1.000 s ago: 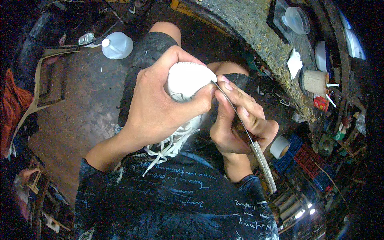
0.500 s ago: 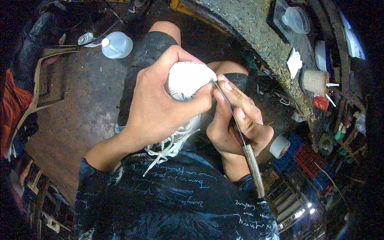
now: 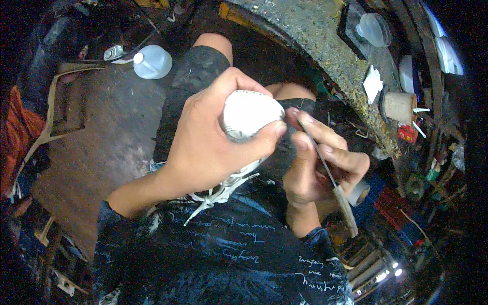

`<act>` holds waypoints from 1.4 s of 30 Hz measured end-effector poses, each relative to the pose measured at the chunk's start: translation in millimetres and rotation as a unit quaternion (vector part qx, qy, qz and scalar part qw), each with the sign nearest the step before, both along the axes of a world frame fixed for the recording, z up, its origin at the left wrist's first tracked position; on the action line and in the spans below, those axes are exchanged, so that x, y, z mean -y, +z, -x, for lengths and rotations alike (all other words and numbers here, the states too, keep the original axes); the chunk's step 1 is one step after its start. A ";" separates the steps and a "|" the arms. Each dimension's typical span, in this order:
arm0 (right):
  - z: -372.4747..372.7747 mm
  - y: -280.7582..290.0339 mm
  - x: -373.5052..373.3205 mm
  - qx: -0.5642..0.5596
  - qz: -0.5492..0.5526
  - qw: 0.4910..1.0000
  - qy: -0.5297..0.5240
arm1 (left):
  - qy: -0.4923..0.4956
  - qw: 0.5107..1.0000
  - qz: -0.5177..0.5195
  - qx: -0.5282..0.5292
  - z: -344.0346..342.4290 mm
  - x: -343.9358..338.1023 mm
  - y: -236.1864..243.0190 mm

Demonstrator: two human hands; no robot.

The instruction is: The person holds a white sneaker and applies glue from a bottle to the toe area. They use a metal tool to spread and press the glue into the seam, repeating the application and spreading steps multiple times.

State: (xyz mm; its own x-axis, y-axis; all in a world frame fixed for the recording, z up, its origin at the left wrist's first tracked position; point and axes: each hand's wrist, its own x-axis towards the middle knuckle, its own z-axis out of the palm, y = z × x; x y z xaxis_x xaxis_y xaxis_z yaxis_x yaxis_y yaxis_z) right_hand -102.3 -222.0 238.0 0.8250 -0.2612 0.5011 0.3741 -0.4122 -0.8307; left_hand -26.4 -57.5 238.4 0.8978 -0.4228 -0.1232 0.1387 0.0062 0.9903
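My left hand (image 3: pixel 201 137) wraps round a white shoe (image 3: pixel 250 112), its rounded end upward, thumb along the right side; the middle of the shoe is hidden by the hand. White laces (image 3: pixel 213 198) dangle below it over my lap. My right hand (image 3: pixel 302 178) is just to the right, fingers pinched on a long thin tool (image 3: pixel 345 211) with a narrow metal blade and a worn, pale handle pointing down to the right. The blade's upper end is near my fingertips, a little apart from the shoe's edge.
A mottled ledge (image 3: pixel 330 46) runs along the upper right, with a clear plastic container (image 3: pixel 373 30), white paper (image 3: pixel 372 84) and a pale cup (image 3: pixel 399 107). A plastic jug (image 3: pixel 152 62) stands upper left beside my bare knee; crates (image 3: pixel 391 213) sit lower right.
My right hand and the tool have moved right, away from the shoe's edge where the blade was touching. My left hand and the shoe have shifted slightly right and down.
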 end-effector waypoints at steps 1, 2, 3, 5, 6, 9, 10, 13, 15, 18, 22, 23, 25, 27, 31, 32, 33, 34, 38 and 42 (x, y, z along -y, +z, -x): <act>0.2 0.7 0.0 -0.007 0.026 1.000 0.012 | -0.001 0.999 -0.011 0.033 -1.6 -1.0 -0.7; 0.1 1.3 0.7 -0.009 0.028 0.999 0.029 | 0.002 0.999 -0.011 0.037 -1.6 -1.2 -1.0; -0.1 1.0 1.4 -0.006 0.037 0.999 0.038 | 0.006 0.999 -0.012 0.040 -0.9 -1.0 -1.5; 0.7 0.5 1.5 -0.011 0.065 0.997 0.036 | 0.011 0.999 -0.011 0.040 0.8 -1.8 -2.7; 0.5 0.4 3.6 -0.010 0.060 0.997 0.043 | 0.011 0.999 -0.011 0.037 1.4 -2.2 -3.5; 1.4 1.1 7.1 -0.014 0.085 0.994 0.064 | 0.015 0.998 -0.016 0.050 2.3 -2.9 -4.9; 2.3 2.1 6.9 -0.018 0.096 0.994 0.058 | 0.015 0.998 -0.019 0.059 2.3 -2.9 -4.9; -1.2 0.0 1.7 0.028 0.068 0.997 0.029 | 0.014 0.999 -0.004 0.039 2.4 -2.7 -4.0; -5.5 -1.6 -3.9 0.061 0.044 0.997 0.010 | 0.012 0.999 -0.006 0.043 2.6 -2.6 -3.8; -11.3 0.9 -8.5 0.083 0.043 0.996 -0.007 | 0.015 0.999 0.002 0.034 3.3 -1.6 -4.8; -7.3 17.6 -4.2 0.018 0.153 0.988 0.006 | 0.029 0.999 0.035 0.026 4.0 2.8 -8.2; -7.0 20.0 -1.7 0.000 0.180 0.984 0.015 | 0.028 0.999 0.026 0.037 4.2 2.9 -8.4; -4.9 24.5 3.5 -0.018 0.214 0.976 0.034 | 0.026 0.999 0.011 0.043 5.1 3.0 -8.1; -3.6 25.4 6.4 -0.019 0.228 0.972 0.043 | 0.024 0.999 0.000 0.045 5.6 3.4 -7.4; 1.3 26.1 8.0 -0.056 0.248 0.966 0.045 | 0.027 0.999 0.001 0.028 6.8 4.5 -5.5; 2.8 26.1 8.2 -0.070 0.251 0.964 0.048 | 0.026 0.999 0.000 0.033 6.4 4.7 -5.4; 4.4 25.7 8.4 -0.074 0.254 0.963 0.047 | 0.026 0.999 -0.001 0.036 6.2 5.0 -5.3; 6.1 25.1 8.9 -0.075 0.256 0.963 0.047 | 0.026 0.999 -0.002 0.037 6.0 5.2 -5.4; 8.6 16.2 10.5 -0.055 0.235 0.969 0.049 | 0.027 0.999 -0.011 0.045 5.9 5.2 -5.2; 9.6 11.6 9.1 -0.057 0.220 0.973 0.044 | 0.032 0.999 -0.004 0.044 5.0 5.2 -6.5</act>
